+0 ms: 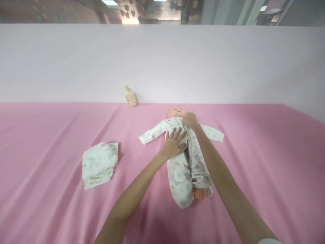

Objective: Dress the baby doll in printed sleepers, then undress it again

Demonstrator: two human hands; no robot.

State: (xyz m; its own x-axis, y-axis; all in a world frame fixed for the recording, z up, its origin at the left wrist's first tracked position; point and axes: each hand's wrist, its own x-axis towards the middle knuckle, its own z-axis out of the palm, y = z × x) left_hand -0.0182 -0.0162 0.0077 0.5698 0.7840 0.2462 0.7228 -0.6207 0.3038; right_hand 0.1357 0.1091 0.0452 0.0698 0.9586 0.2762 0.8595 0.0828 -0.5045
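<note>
A baby doll [177, 112] lies on its back on the pink sheet, dressed in a white printed romper [179, 173]. Both sleeves stretch out to the sides, and the front of the garment is parted down the middle. My left hand [173, 145] rests flat on the doll's chest and belly with its fingers spread. Up by the neckline, my right hand [190, 120] has its fingers closed at the romper's edge, so it appears to pinch the cloth there. One bare foot [199, 193] of the doll shows at a leg opening; the other leg is covered.
To the left lies a folded white printed cloth [100, 164]. A cream pump bottle [130, 97] stands at the back against the white wall [162, 62]. The pink sheet [264, 176] has soft wrinkles. Glass with heart decorations runs above the wall.
</note>
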